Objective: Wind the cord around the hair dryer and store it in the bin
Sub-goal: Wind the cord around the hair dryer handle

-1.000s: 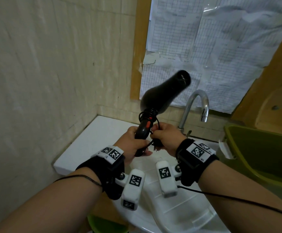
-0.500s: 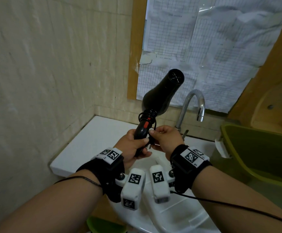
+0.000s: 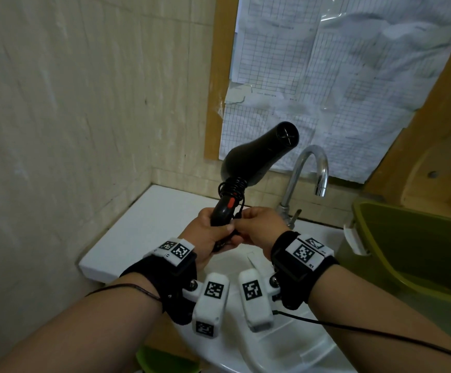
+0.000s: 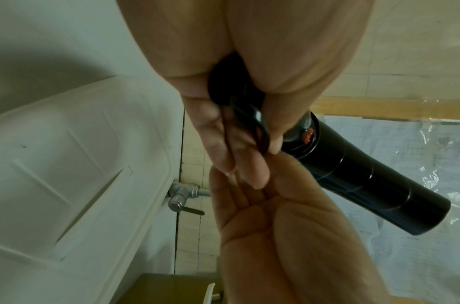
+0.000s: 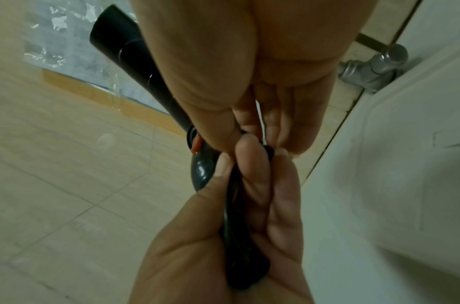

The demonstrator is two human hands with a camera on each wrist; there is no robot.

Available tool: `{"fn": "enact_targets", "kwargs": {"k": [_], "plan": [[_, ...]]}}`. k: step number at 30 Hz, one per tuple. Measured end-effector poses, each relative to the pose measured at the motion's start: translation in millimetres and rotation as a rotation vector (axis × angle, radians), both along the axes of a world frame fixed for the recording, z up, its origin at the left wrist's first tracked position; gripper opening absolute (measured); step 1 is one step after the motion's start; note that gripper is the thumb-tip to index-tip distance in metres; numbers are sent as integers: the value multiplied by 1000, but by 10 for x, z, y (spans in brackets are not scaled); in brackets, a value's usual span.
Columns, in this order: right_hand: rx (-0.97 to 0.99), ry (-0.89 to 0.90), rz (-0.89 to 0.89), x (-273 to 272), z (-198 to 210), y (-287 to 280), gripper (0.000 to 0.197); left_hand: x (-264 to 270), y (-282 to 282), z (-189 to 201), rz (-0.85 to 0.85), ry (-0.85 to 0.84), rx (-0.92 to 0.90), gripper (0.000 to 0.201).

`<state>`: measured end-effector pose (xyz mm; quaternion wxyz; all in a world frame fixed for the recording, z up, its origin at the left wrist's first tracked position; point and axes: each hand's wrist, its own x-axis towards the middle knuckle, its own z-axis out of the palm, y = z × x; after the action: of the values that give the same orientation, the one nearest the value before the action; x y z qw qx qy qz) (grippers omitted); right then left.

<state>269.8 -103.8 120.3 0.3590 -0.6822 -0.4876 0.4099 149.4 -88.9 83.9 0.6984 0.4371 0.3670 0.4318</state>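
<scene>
I hold a black hair dryer [image 3: 256, 154] up over the sink, its nozzle pointing up and to the right. My left hand [image 3: 210, 234] grips the handle below the red switch [image 3: 230, 202]. The black cord [image 3: 232, 185] is coiled in several turns around the top of the handle. My right hand [image 3: 248, 224] pinches the loose end of the cord against the handle. In the left wrist view my left fingers [image 4: 223, 131] curl around the handle and cord strands [image 4: 252, 125]. The right wrist view has my right fingertips [image 5: 283, 144] meeting the left hand [image 5: 223, 236]. The green bin [image 3: 412, 238] stands at the right.
A chrome faucet [image 3: 307, 168] rises just behind my hands. A white plastic lid [image 3: 272, 343] lies under my wrists, with a white ledge [image 3: 149, 224] to the left. The tiled wall is close on the left. Papers under plastic [image 3: 326, 76] hang behind.
The dryer has turned so that its nozzle opening faces me more. My right hand has closed in on the handle beside the left hand.
</scene>
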Motion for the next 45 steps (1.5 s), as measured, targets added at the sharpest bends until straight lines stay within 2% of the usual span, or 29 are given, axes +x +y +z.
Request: {"fn": "enact_targets", "kwargs": {"k": [3, 6, 8, 12, 15, 17, 21, 22, 25, 27, 29, 31, 33, 35, 37, 42, 45], "plan": [[-62, -147, 43, 5, 28, 50, 8, -21, -13, -42, -24, 60, 27, 34], [-88, -248, 99, 1, 68, 82, 26, -12, -36, -44, -52, 134, 67, 34], [-106, -306, 116, -18, 123, 66, 30, -3, -40, -39, -30, 216, 86, 30], [-168, -327, 114, -55, 219, 45, 12, -23, -1, -64, 21, 463, 227, 28], [-165, -328, 133, -75, 255, 35, 16, -55, 27, -66, 22, 526, 279, 26], [-152, -336, 152, -64, 237, 54, 18, -69, 36, -57, 16, 500, 248, 30], [-121, -272, 168, -14, 189, 74, 11, -92, 45, -66, 2, 388, 179, 59], [-112, -231, 164, -3, 182, 77, 14, -101, 50, -62, -5, 346, 161, 58], [-84, -71, 111, 9, 161, 77, 21, -100, 60, -52, 10, 163, 78, 34], [-70, 16, 75, 6, 138, 94, 36, -87, 81, -63, 29, 64, 43, 26], [-54, 37, 64, 7, 105, 119, 43, -83, 67, -32, 42, -1, 33, 22], [7, -107, 85, 15, 90, 124, 46, -107, 69, -20, 61, -38, 23, 19], [164, -357, 97, 24, 91, 105, 46, -122, 82, -23, 94, -53, 10, 16], [323, -545, 128, 17, 106, 72, 42, -114, 78, -23, 115, -51, -8, 17], [373, -680, 220, 4, 102, 67, 33, -105, 66, -22, 116, -37, -17, 20], [433, -909, 362, 14, 77, 97, 28, -125, 56, -14, 96, -13, 5, 19], [484, -913, 383, 31, 71, 82, 25, -145, 64, 4, 103, -8, 12, 19]]}}
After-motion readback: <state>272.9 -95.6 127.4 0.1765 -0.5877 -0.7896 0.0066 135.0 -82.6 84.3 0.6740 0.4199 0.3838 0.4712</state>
